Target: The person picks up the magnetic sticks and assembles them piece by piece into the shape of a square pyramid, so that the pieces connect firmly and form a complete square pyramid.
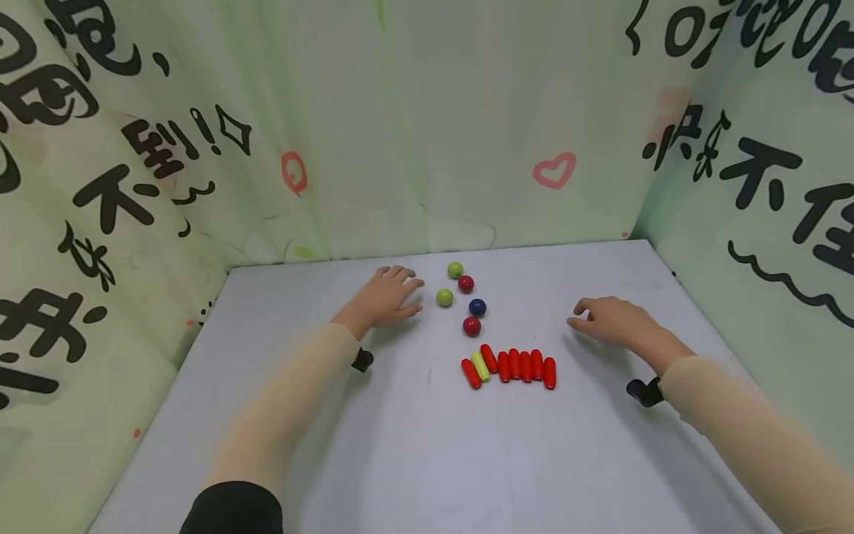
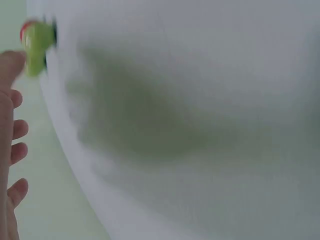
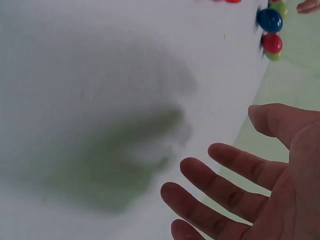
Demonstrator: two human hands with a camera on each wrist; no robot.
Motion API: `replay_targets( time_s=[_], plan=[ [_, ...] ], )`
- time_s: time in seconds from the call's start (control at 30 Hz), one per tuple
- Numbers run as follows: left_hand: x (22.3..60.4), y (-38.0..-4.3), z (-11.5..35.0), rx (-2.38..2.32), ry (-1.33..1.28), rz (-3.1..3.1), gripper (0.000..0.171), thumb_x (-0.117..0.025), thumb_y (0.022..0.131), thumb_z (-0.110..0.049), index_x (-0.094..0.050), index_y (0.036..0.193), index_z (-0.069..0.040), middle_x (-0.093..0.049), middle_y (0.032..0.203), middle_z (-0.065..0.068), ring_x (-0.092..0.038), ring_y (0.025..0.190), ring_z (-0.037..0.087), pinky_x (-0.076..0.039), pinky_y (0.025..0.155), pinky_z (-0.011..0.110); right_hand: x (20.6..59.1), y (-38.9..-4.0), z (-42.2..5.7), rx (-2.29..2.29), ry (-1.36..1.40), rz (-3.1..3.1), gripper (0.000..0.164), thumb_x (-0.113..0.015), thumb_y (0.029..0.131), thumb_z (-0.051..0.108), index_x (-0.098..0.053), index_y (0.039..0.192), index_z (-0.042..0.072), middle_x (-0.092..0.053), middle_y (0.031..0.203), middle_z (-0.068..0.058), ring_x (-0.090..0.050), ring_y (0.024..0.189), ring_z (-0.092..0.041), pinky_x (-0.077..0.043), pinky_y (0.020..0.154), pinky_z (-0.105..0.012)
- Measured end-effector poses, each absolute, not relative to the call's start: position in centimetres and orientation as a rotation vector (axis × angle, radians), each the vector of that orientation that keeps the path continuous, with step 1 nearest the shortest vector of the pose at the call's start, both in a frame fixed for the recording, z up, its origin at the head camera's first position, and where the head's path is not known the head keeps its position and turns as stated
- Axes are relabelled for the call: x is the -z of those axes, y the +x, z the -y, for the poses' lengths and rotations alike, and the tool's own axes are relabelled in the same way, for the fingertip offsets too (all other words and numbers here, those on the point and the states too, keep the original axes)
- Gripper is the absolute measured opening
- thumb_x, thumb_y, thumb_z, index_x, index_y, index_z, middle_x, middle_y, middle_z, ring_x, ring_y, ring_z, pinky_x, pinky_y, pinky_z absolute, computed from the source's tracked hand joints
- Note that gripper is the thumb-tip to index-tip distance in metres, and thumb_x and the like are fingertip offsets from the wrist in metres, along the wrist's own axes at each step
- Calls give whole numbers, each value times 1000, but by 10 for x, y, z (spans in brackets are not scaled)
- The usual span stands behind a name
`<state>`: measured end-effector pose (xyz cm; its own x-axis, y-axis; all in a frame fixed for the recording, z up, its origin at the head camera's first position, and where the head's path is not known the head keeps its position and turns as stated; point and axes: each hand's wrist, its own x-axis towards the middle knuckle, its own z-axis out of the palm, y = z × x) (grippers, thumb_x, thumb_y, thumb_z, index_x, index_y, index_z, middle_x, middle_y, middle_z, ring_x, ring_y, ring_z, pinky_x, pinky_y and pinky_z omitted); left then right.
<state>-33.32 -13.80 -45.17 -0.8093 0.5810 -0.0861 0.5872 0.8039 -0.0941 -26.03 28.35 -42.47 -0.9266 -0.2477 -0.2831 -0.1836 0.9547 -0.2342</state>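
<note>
1. The patterned cloth hangs behind the table and along both sides, bounding it there.
2. The white table has its widest open room in front of the pieces, with more between them and the right hand.
3. Both forearms, in pale sleeves, reach forward: the left sleeve from the lower left, the right sleeve from the lower right.
4. The left hand holds nothing, its fingers loosely spread above the table, toward the back edge. The right hand is also unloaded, fingers gently bent, raised over its shadow.
5. Between the hands, nearer the viewer, lies an uneven row of slim pieces: seven red pieces and one yellow-green piece, second from left.
6. Beyond the row, nearer the left hand, sit two green balls, two red balls and a blue ball; the rearmost green one is near the back edge.
</note>
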Motion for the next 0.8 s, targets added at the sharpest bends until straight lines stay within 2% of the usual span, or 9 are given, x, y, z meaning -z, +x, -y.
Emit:
replay_targets(
  time_s=[0.17, 0.33, 0.53, 0.7, 0.8],
  plan=[
    [459, -314, 95, 192, 1161, -2858, 51, -58, 106, -34, -46, 153, -22, -49, 155, 3, -42, 146, 24, -35, 121, 46, 431, -240, -262, 377, -322, -2740, 37, -62, 99, 36, -66, 115, 3, -67, 86, -8, -58, 77, -23, -50, 66, -37],
    [468, -290, 68, 81, 1312, -2773, 55, -54, 107, -20, -39, 159, -24, -45, 160, 0, -40, 147, 23, -37, 120, 43, 439, -224, -253, 447, -293, -2691, 31, -66, 97, 37, -66, 102, 6, -61, 74, -3, -55, 70, -18, -44, 62, -32],
    [476, -277, 60, 113, 1366, -2744, 49, -53, 107, -18, -45, 155, -23, -48, 158, -2, -42, 145, 20, -39, 119, 40, 445, -216, -250, 591, -269, -2626, 27, -66, 96, 33, -64, 95, 6, -61, 73, -3, -55, 67, -17, -45, 61, -31],
    [476, -275, 73, -8, 1264, -2776, 39, -58, 106, -21, -55, 146, -22, -58, 144, 1, -50, 135, 20, -44, 114, 36, 452, -213, -247, 632, -247, -2630, 23, -68, 95, 29, -64, 94, 6, -61, 73, -3, -55, 66, -17, -45, 61, -30],
    [473, -273, 89, -86, 1165, -2770, 38, -58, 106, -19, -56, 144, -20, -59, 140, 3, -53, 129, 20, -46, 112, 33, 453, -213, -247, 647, -229, -2635, 23, -69, 94, 28, -65, 94, 5, -61, 74, -3, -55, 67, -18, -46, 62, -31]
  ],
)
